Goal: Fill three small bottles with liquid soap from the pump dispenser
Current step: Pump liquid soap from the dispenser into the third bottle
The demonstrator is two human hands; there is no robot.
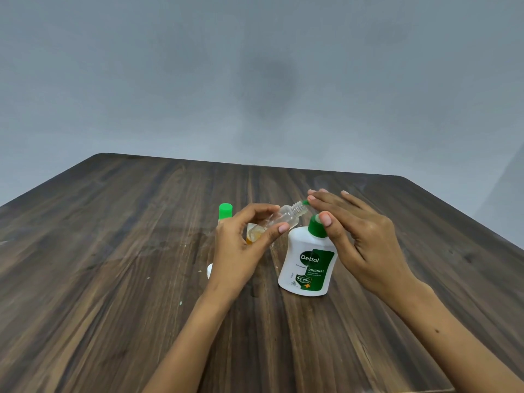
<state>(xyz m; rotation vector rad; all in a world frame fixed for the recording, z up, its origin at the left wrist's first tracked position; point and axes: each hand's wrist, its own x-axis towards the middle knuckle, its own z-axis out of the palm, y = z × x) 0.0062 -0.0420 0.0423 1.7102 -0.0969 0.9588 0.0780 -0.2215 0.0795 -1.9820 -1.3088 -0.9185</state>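
My left hand (241,245) grips a small clear bottle (286,218), tilted with its open threaded neck pointing right at the green nozzle tip of the pump. A little orange soap lies at the bottle's bottom. The white soap dispenser (307,265) with a green pump head stands upright on the table. My right hand (360,236) rests flat on top of the pump head, fingers straight, thumb beside the green collar. A second small bottle with a green cap (225,211) stands behind my left hand. A white object (209,270), perhaps a cap, peeks out left of my left wrist.
Everything sits on a dark wooden table (113,251) whose far edge meets a plain grey wall. A few small pale specks lie on the wood at front left.
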